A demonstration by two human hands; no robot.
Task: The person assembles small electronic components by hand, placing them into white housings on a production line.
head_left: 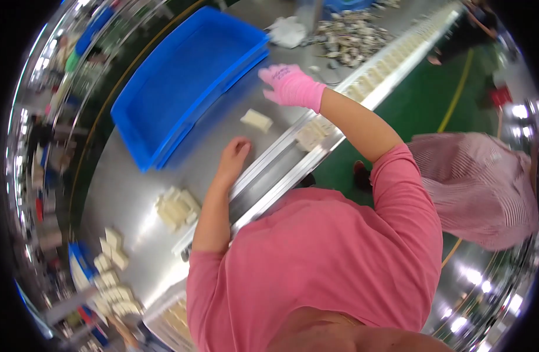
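Observation:
My left hand (234, 158) is bare, close above the metal table (208, 141) beside the conveyor rail. Its fingers are curled in; whether anything is inside them is hidden. My right hand (290, 86), in a pink glove, reaches past the conveyor near the blue tub's right corner. Its thumb and fingers are apart, with nothing seen between them. A pale, flat rectangular packet (257, 120) lies on the table between my hands, apart from both. Under my right forearm, several pale packets (314, 134) sit in the conveyor channel (263, 192).
A large blue tub (190, 67) stands on the table's far left. A heap of small grey-white pieces (352, 38) lies beyond, near a crumpled white bag (287, 31). Stacked pale packets (177, 208) are left of my left arm. A person in striped clothing (474, 185) is at right.

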